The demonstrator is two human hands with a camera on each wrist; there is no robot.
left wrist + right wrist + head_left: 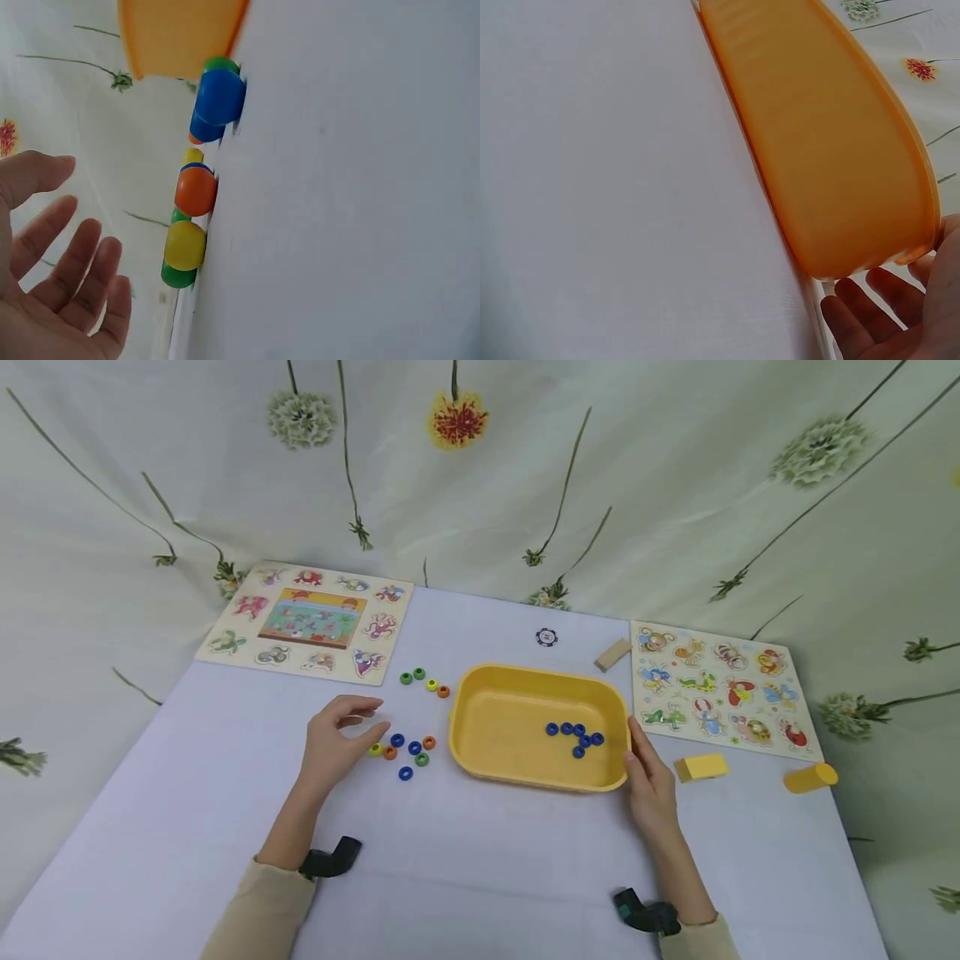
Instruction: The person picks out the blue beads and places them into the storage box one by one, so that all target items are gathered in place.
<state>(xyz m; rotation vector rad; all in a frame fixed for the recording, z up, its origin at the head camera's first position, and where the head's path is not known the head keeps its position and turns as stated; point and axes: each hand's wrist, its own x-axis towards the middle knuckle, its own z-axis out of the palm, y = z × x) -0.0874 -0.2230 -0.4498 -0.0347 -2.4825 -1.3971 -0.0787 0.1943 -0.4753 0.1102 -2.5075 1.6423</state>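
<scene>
Six blue beads (585,741) lie in the right half of the yellow tray (491,727), which rests on the white table (480,860); the person's right hand (651,785) holds the tray's right end, thumb and forefinger pinching the rim, the other fingers bent beneath and slightly spread; the left hand (335,739) is raised left of the tray, holding nothing, its fingers loosely bent and apart, the thumb well away from them; nearest its thumb is a yellow bead (376,749), with an orange bead (390,752) just beside it; five more beads, three blue, one orange and one green, lie between these and the tray; farther back, a row of four beads (431,685), two green, one yellow and one orange, runs toward the tray's left corner; behind the tray are a round chip (547,637) and a wooden block (612,655); a yellow block (702,767) and a yellow cylinder (811,778) lie to the right, before a picture board (716,685)
</scene>
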